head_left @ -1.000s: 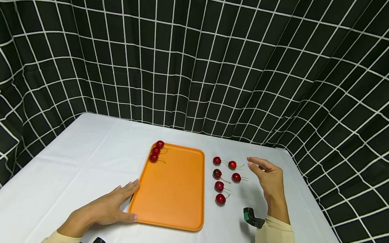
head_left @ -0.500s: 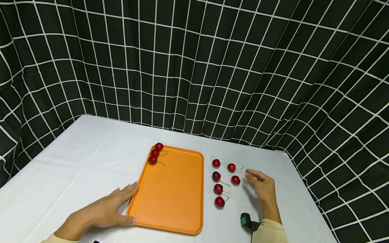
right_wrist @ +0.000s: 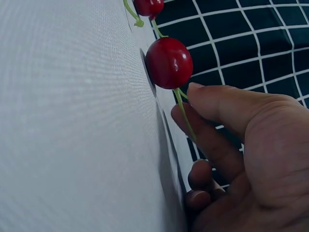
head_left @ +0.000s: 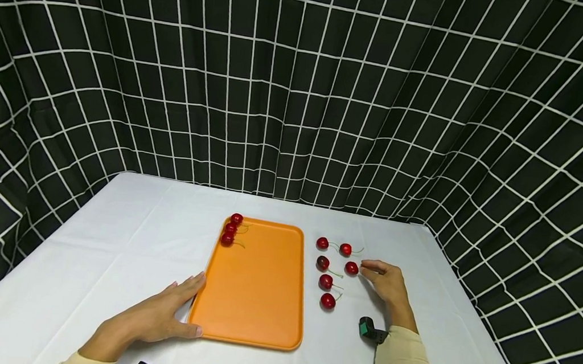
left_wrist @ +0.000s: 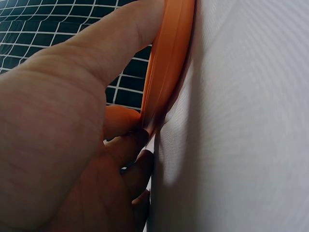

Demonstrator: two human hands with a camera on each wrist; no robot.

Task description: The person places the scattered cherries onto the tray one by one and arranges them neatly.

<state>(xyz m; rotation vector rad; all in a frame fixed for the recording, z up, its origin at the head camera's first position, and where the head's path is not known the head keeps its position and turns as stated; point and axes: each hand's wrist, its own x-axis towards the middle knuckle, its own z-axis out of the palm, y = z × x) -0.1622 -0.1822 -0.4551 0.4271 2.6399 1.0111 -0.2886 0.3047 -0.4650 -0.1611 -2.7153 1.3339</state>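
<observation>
My left hand [head_left: 149,316] rests at the near left corner of an orange tray [head_left: 252,293]. Its fingers lie along the left side, and in the left wrist view the thumb touches the rim [left_wrist: 169,63]. My right hand [head_left: 388,284] is low over the table, beside a red cherry [head_left: 351,268]. Seen from the right wrist, thumb and forefinger stand around that cherry's green stem [right_wrist: 183,111], not plainly pinching it; the cherry [right_wrist: 169,63] rests on the cloth. Several other cherries lie near it, among them one [head_left: 345,249] just beyond.
Three cherries [head_left: 230,228] sit in a row at the tray's far left corner, stems pointing right. A loose column of cherries [head_left: 326,282] lies right of the tray. White cloth [head_left: 128,232] covers the table. Black curtains with white grid lines [head_left: 288,90] stand around it.
My right hand has come down and left to the stem of the nearest cherry. The left hand stays at the tray, and the cherries have not been moved.
</observation>
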